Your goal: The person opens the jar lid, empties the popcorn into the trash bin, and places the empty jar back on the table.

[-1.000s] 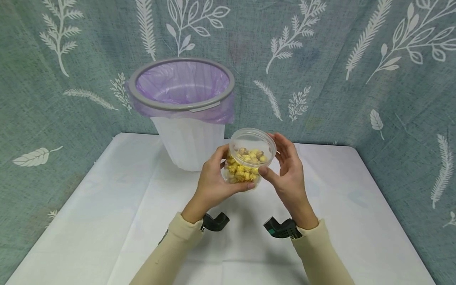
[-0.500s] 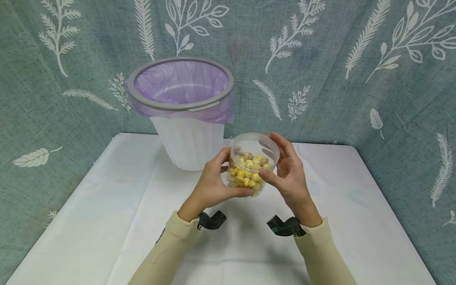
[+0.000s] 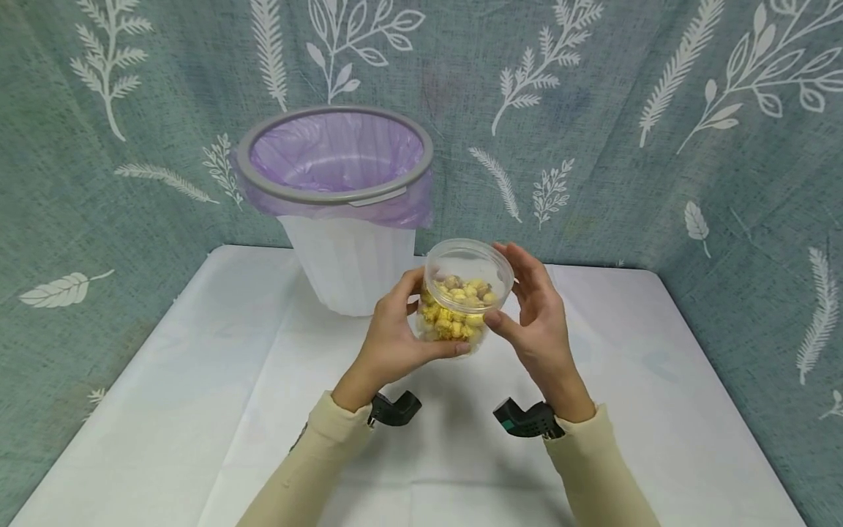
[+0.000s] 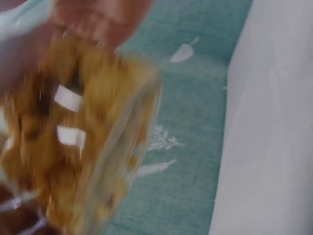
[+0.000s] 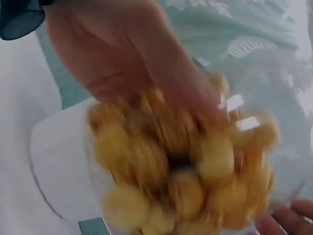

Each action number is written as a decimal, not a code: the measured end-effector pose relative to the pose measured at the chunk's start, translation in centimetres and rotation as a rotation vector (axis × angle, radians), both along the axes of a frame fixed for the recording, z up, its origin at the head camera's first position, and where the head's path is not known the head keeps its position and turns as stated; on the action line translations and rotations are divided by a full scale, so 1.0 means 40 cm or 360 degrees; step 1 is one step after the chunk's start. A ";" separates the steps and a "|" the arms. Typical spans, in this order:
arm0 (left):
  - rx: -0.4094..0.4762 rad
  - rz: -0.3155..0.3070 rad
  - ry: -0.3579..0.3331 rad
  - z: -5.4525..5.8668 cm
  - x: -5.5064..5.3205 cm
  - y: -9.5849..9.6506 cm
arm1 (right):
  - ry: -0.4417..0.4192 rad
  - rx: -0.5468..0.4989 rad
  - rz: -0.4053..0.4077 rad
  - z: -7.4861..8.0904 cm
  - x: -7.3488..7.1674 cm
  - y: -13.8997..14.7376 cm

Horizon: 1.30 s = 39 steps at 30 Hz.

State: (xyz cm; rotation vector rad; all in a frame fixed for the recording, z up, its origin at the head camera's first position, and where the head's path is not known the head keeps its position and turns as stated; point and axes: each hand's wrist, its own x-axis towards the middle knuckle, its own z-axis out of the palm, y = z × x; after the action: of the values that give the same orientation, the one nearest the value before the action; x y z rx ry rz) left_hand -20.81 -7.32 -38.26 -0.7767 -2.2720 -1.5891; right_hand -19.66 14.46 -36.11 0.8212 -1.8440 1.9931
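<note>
Clear plastic jar (image 3: 469,310), part-filled with yellow popcorn-like pieces (image 3: 451,327), is held above the white tabletop (image 3: 197,395). I note the left hand (image 3: 391,338) curled round its side, hiding part of it; the right hand (image 3: 538,316) is half-curled, thumb and fingers at the rim. White bin (image 3: 352,263), purple-lined, stands beyond, before leaf-print cloth (image 3: 454,66). Count: one jar, one bin, two wrist cameras (image 3: 396,408); pieces overlap, uncountable.

The head view looks forward and down from above; both wrist views (blurred) share the jar (image 3: 459,308) up close, seemingly sideways.
</note>
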 end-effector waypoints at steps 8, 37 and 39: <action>-0.0268 0.0477 0.0117 -0.015 0.013 0.041 | 0.0014 0.0262 -0.0440 0.002 0.022 -0.046; -0.0019 -0.0163 -0.0096 0.012 -0.017 -0.043 | -0.0271 -0.0161 -0.0387 -0.022 -0.062 0.165; -0.0009 -0.0167 -0.0092 0.011 -0.017 -0.046 | -0.0334 -0.0145 -0.0460 -0.042 -0.077 0.187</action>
State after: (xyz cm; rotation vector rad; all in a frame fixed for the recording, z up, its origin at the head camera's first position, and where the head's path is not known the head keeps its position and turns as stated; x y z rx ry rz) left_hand -21.51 -9.16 -37.80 -0.8755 -2.3114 -1.6720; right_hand -22.72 21.92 -37.79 0.3076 -1.8422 2.0176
